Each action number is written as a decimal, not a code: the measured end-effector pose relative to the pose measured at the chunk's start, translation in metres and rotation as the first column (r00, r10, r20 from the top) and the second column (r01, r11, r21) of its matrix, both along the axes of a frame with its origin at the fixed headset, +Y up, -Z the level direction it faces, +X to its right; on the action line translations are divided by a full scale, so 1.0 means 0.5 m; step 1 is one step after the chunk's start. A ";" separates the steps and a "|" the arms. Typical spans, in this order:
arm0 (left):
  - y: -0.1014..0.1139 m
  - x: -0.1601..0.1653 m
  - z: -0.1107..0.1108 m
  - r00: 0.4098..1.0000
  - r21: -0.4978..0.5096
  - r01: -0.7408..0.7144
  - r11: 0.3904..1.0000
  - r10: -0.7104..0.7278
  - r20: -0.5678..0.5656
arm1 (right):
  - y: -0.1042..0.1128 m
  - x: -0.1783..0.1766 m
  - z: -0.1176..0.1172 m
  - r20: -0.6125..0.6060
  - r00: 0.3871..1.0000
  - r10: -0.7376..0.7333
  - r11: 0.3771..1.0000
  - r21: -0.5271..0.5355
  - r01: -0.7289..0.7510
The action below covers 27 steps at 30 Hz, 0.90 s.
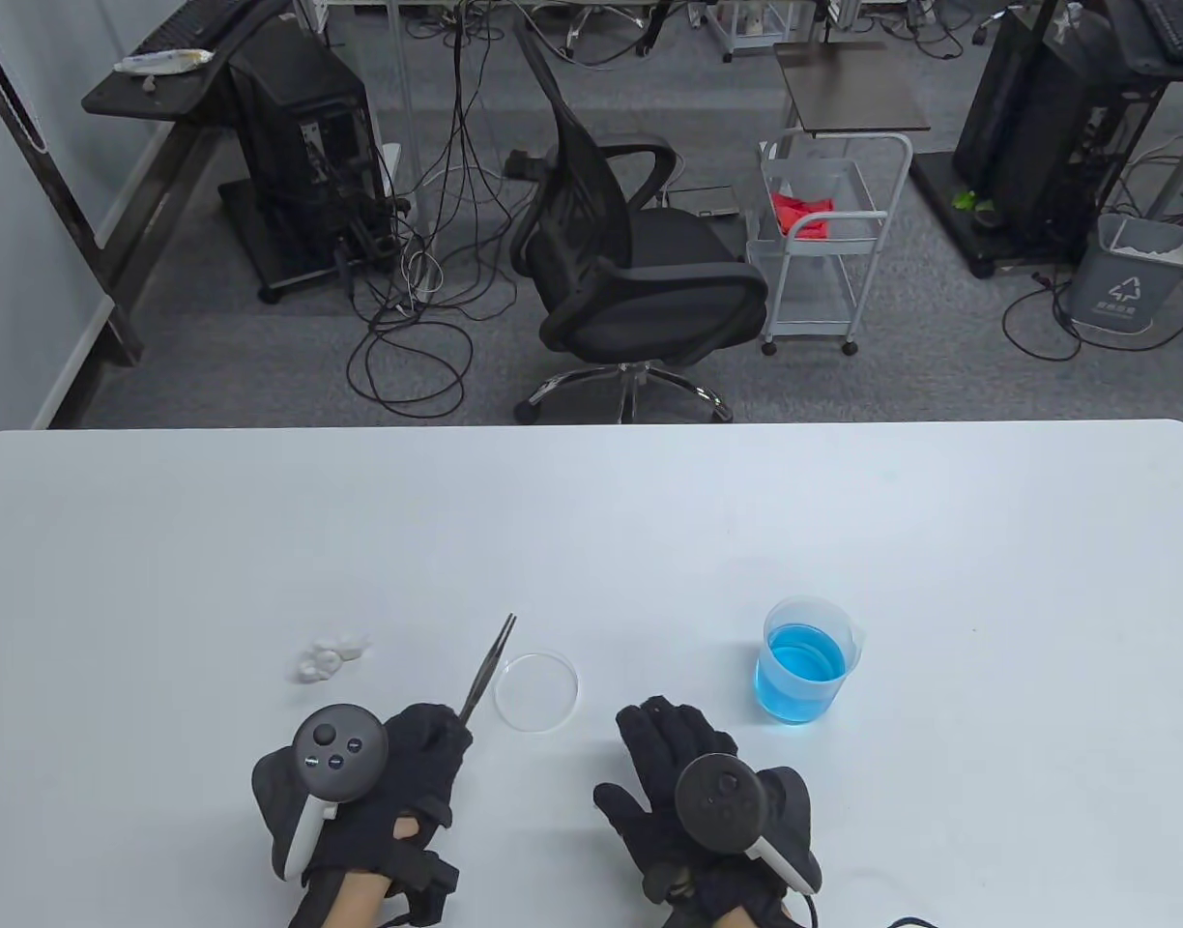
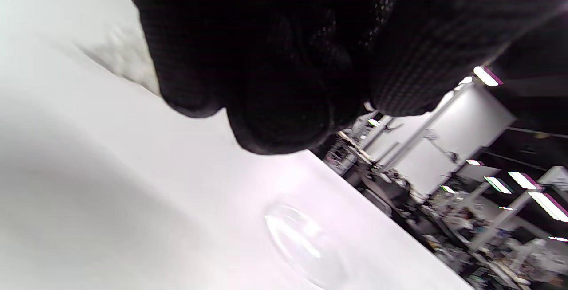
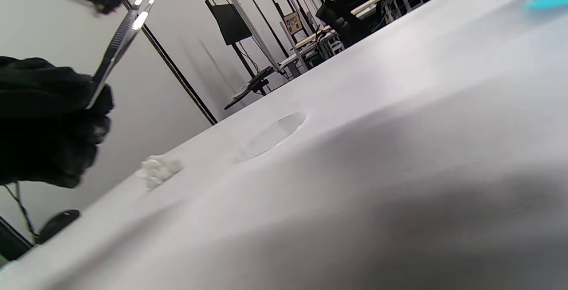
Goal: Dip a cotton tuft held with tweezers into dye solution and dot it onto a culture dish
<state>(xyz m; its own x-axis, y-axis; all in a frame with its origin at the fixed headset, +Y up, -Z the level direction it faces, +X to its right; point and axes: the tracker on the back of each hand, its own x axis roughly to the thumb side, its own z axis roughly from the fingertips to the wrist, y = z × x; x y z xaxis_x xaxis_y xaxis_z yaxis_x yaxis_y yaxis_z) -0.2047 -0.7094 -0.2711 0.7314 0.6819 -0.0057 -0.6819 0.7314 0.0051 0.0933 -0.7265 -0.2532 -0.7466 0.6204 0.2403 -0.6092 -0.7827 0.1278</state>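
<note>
— What is seen beyond the table (image 1: 591, 522)?
— A black mesh office chair (image 1: 630, 261) is placed just past the far edge, on grey carpet. Loose cables (image 1: 427, 290) are spread to its left, beside a black computer tower (image 1: 306, 155).
— And on the right?
— A white wire trolley (image 1: 828, 242) is parked there, with something red (image 1: 802, 213) held in its basket. A grey recycling bin (image 1: 1128, 280) is set further right, near another dark computer rack (image 1: 1036, 135).

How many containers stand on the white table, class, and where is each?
2. A clear culture dish lies near the front edge, between the two hands; a beaker of blue dye stands to its right, beyond the right hand.
</note>
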 end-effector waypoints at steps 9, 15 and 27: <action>-0.014 0.092 0.009 0.974 -0.007 -0.075 0.997 0.075 0.213 | -0.027 0.013 -0.011 -0.012 0.937 -0.350 0.926 -0.156 0.344; -0.013 0.128 0.021 0.952 -0.004 -0.126 0.992 0.122 0.280 | -0.034 0.016 -0.009 0.035 0.849 -0.527 0.833 -0.179 0.524; -0.011 0.178 0.039 0.942 0.062 -0.024 0.998 0.002 0.335 | -0.029 0.042 -0.001 0.186 0.740 -0.646 0.745 -0.055 0.664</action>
